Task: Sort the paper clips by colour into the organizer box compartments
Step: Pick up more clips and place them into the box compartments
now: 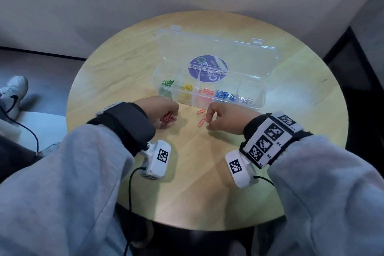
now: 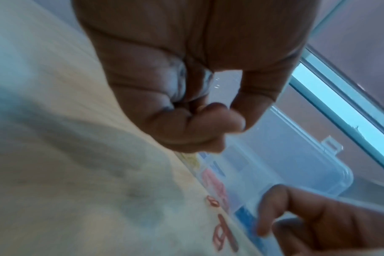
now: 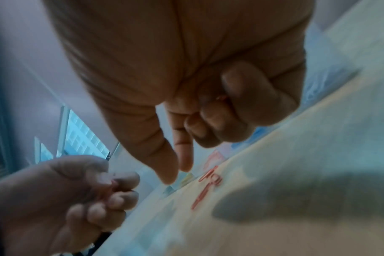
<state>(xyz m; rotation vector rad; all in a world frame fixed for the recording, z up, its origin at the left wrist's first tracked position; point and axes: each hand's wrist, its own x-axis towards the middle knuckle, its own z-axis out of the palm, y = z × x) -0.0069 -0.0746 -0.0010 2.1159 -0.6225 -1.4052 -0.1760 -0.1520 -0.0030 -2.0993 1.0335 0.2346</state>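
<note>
The left hand (image 1: 164,113) curls round thin red wire clips (image 1: 166,118). The right hand (image 1: 223,119) grip pinches near loose red clips (image 1: 202,120) on the round wooden bench (image 1: 207,183), by the clear plastic box (image 1: 259,93).

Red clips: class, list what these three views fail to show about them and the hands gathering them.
1. Left hand: its count of red clips; head view, curled fingers cover them.
2. Right hand: whether it holds a clip; right wrist view shows only a blurred red speck.
3. Loose clips on the table: exact number; all views, small or blurred.
</note>
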